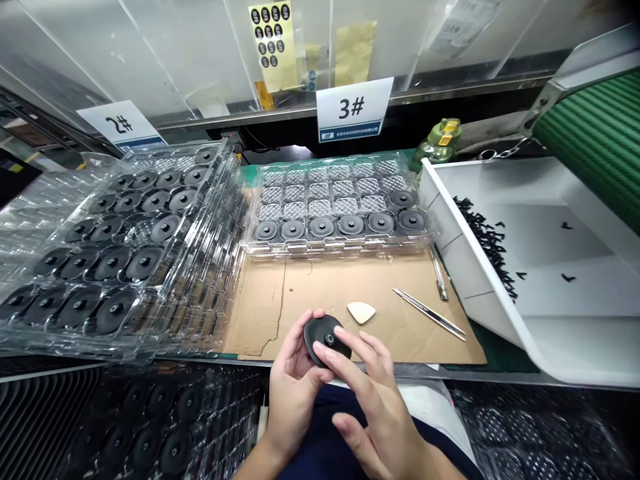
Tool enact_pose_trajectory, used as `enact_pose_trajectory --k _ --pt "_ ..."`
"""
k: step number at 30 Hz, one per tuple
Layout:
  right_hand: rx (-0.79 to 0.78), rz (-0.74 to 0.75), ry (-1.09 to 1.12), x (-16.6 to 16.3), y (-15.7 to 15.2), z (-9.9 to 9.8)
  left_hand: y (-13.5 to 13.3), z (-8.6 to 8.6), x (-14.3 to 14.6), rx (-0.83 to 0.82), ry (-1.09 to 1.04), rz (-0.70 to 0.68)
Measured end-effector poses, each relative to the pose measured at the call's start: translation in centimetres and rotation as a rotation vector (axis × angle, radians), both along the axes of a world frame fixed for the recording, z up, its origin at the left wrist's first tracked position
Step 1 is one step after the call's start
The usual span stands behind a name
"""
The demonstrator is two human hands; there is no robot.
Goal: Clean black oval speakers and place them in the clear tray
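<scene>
In front of my body, my left hand (296, 380) is closed around a black rounded disc-shaped part (316, 331) with a small raised knob at its centre. My right hand (373, 387) reaches over the part from the right. Two of its fingertips touch the part's face on either side of the knob, while its thumb stays apart. Just beyond the hands, a small off-white rounded triangular pad (361, 312) lies on the cardboard sheet (320, 280). Metal tweezers (429, 313) rest to the right of the pad.
Behind the cardboard is a clear compartment tray (320, 189), its front row filled with similar parts. Stacked trays (120, 247) hold more at left. At right, a white bin (480, 267) contains small black pieces. A slim knife-like tool (439, 273) and green-lidded bottle (440, 141) stand nearby.
</scene>
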State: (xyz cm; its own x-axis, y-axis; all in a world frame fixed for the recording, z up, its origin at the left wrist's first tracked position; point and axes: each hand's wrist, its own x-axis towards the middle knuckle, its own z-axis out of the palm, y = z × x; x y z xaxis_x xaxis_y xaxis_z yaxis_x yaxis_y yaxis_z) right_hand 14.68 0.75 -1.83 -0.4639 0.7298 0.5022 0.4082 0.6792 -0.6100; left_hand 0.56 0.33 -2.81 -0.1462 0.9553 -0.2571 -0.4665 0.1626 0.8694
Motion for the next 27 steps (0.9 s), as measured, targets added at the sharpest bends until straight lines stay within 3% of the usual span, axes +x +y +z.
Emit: enact_pose_trajectory --k 8,14,18,20,24,27 --pt "-0.026 -0.051 -0.04 1.6 0.1 -1.0 -0.1 1.3 -0.5 -0.044 -0.1 0.008" --pt "-0.012 0.009 -0.096 3.2 1.1 -0.9 0.1 2.0 -1.1 -0.159 -0.27 -0.214" --pt "-0.096 0.079 -0.11 3.7 2.1 -1.9 0.0 2.3 -1.4 -0.228 -0.366 -0.338" --pt "-0.187 -0.023 -0.084 3.7 2.6 -3.2 -0.1 2.3 -1.4 -0.227 -0.424 -0.356" --pt "-0.347 -0.393 -0.069 4.0 2.8 -6.6 -0.1 1.7 -1.4 -0.25 -0.485 -0.325" --pt "-0.404 -0.501 -0.102 4.7 2.4 -8.5 0.0 1.4 -1.5 -0.272 -0.509 -0.274"
